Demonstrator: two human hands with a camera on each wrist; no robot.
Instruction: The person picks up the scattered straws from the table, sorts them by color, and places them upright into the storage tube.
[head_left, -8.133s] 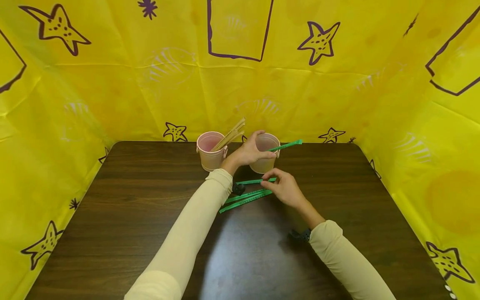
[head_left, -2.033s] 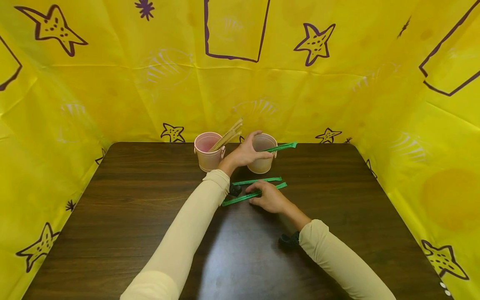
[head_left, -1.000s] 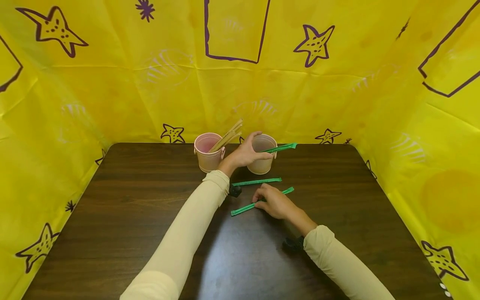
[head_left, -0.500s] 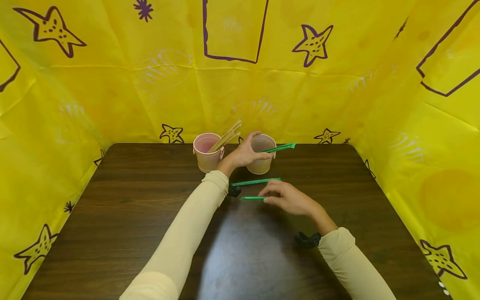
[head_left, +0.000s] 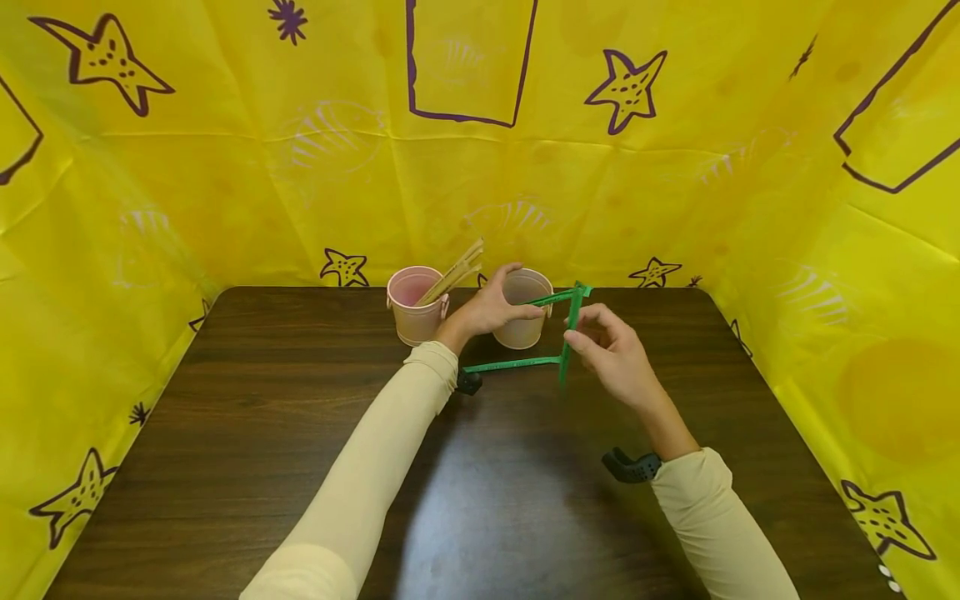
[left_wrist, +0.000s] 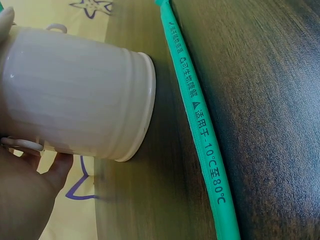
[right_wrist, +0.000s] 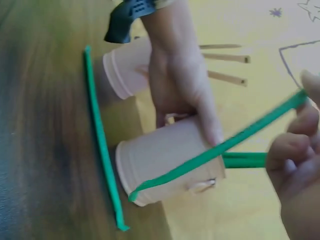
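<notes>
My left hand (head_left: 495, 308) grips the right-hand small bucket (head_left: 519, 335), thumb and fingers spread round its rim. Green paper-wrapped straws (head_left: 553, 297) lean out of that bucket to the right. Just right of it, my right hand (head_left: 621, 360) pinches another green wrapped straw (right_wrist: 200, 159), raised off the table and steeply tilted in the head view. One more green wrapped straw (head_left: 510, 365) lies on the table in front of the bucket; dark print shows along it in the left wrist view.
A second bucket (head_left: 417, 323), pinkish inside, stands to the left with several tan wrapped straws (head_left: 456, 277) leaning out. The dark wooden table (head_left: 285, 433) ends at a yellow patterned cloth (head_left: 337, 192) behind and at the sides.
My right hand has picked up a green wrapped straw from the table and carried it up and right, turning it steep. Fewer green straws lie on the table. My left hand stays on the bucket.
</notes>
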